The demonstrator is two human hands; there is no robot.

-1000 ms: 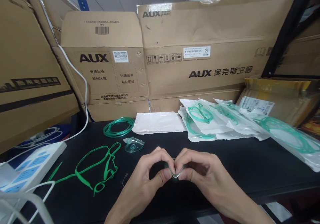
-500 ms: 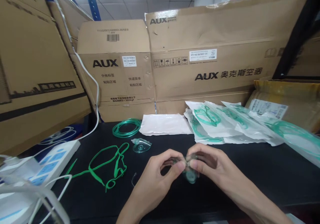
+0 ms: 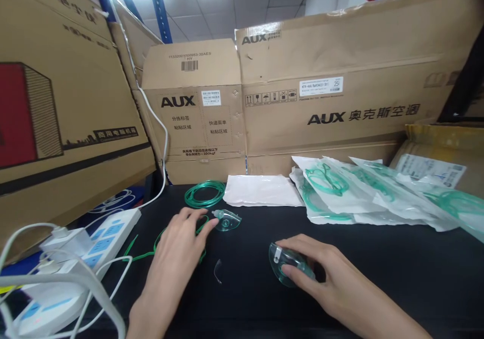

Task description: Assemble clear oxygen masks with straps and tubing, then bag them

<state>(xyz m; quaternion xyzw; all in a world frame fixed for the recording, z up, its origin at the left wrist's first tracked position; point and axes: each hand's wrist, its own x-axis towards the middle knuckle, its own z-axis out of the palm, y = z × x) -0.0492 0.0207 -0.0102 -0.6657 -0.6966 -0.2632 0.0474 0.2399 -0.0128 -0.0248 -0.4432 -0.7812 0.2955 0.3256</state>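
At the right of centre my right hand (image 3: pixel 317 268) grips a clear green oxygen mask (image 3: pixel 278 271) between thumb and fingers, with its metal nose clip on the upper left side. My left hand (image 3: pixel 181 243) is over a green elastic strap (image 3: pixel 141 256) and covers much of it. Its thumb and fingers are apart, and no held thing shows in them. Just beyond its thumb tip lies a second clear green mask-like piece (image 3: pixel 229 221) with a pale connector; whether the thumb touches it, I cannot tell. A small clear curved strip (image 3: pixel 217 272) rests between the hands.
Coiled green tubing (image 3: pixel 204 193) and a white packet (image 3: pixel 262 190) lie at the back of the black table (image 3: pixel 242 308). Several packed tubing sets (image 3: pixel 333 192) are piled at the right. A power strip (image 3: pixel 109 238) with white cables occupies the left. Cardboard boxes (image 3: pixel 325 127) stand behind.
My left hand has let go of the mask and moved left to the green strap. My right hand keeps the mask. The view has shifted slightly left.
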